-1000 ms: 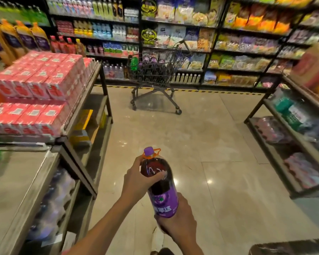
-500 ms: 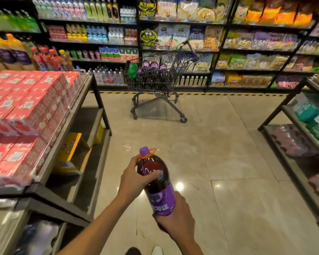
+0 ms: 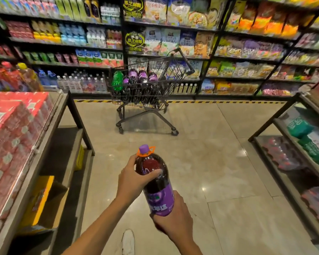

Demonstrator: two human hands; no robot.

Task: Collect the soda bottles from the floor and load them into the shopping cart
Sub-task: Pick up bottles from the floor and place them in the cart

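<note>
Gripping the purple soda bottle (image 3: 156,183), the left hand (image 3: 132,178) is wrapping its shoulder while the right hand (image 3: 173,218) is cupping its base (well short of the shopping cart (image 3: 145,92)).

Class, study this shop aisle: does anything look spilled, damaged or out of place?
Nothing stands out. The floor shows no spill, the cart stands upright with bottles inside, and the purple bottle, held by the left hand and right hand, is capped and whole.
</note>
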